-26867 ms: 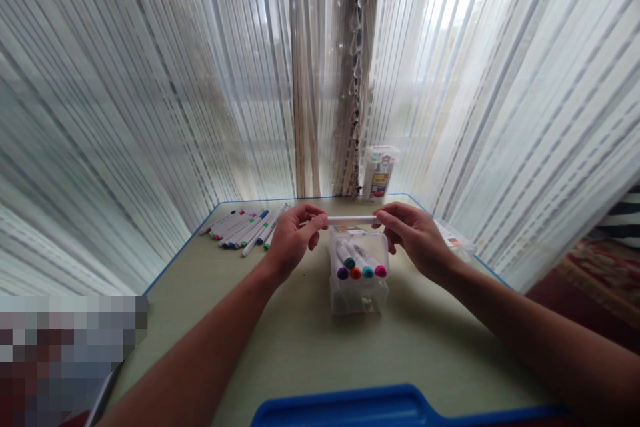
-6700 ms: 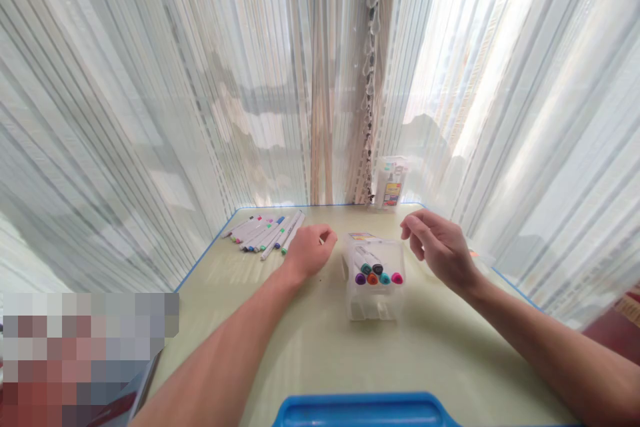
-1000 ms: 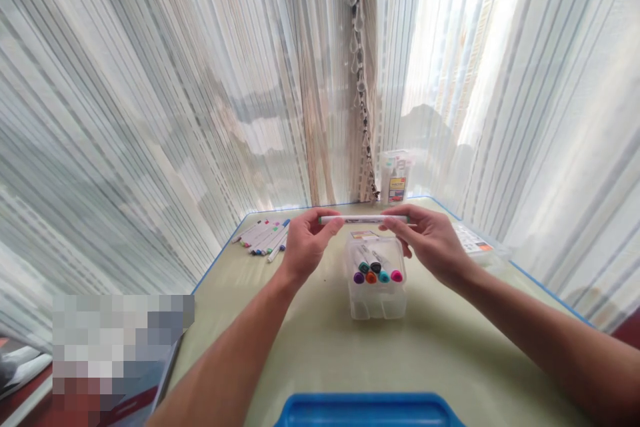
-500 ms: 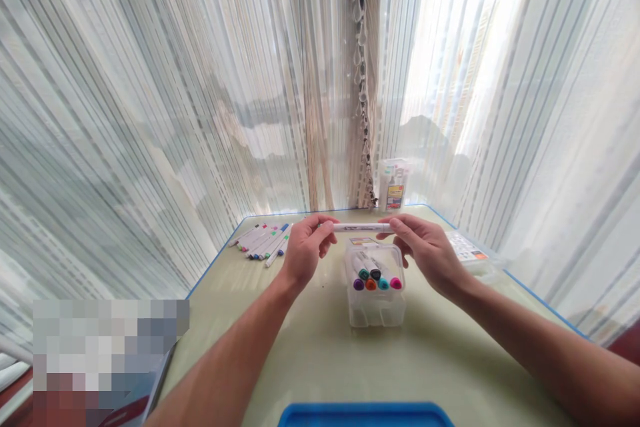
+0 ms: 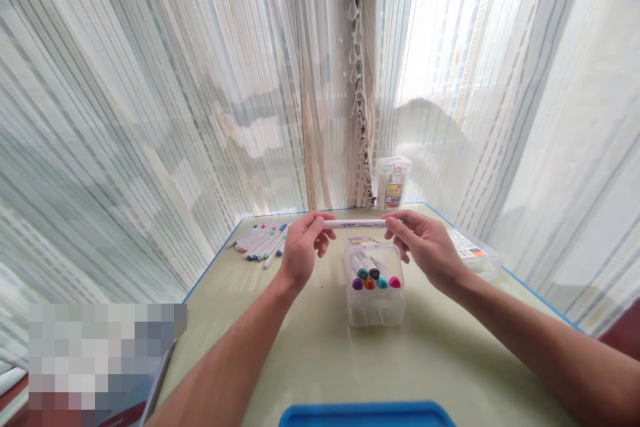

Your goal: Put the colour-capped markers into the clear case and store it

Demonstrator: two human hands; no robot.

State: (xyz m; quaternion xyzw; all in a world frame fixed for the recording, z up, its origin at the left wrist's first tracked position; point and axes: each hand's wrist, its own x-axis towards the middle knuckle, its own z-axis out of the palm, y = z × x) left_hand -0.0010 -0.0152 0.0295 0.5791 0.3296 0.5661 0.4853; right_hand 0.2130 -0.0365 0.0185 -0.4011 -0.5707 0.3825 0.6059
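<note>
While the two hands hold it up, the white marker point(image 5: 354, 223) lies flat and level in the air, near the back edge of the desk point(image 5: 320, 360). It is right in the middle, just behind the clear plastic box point(image 5: 374, 307).

The left hand point(image 5: 303, 248) pinches one end of the marker with its fingertips and thumb. The right hand point(image 5: 425, 249) pinches the other end the same way, and a bit of green shows past those fingers. The two hands are not touching each other. The marker is the only thing between them.

The clear box sits just under the marker and does not touch it. More markers lean inside the box, with their round caps point(image 5: 375, 278) pointing at the person. The caps are purple, orange, blue, pink, green and black. A little printed card point(image 5: 362, 240) lies just behind the box.

To the left, near the back edge of the desk, a row of white markers point(image 5: 261, 241) lies side by side. In the back right corner stands a small clear tub point(image 5: 393, 183) with a label. A flat clear pack point(image 5: 473, 253) lies by the right edge. A blue tray point(image 5: 367, 415) sits at the front edge. Thin white curtains point(image 5: 150, 113) hang behind the desk.
</note>
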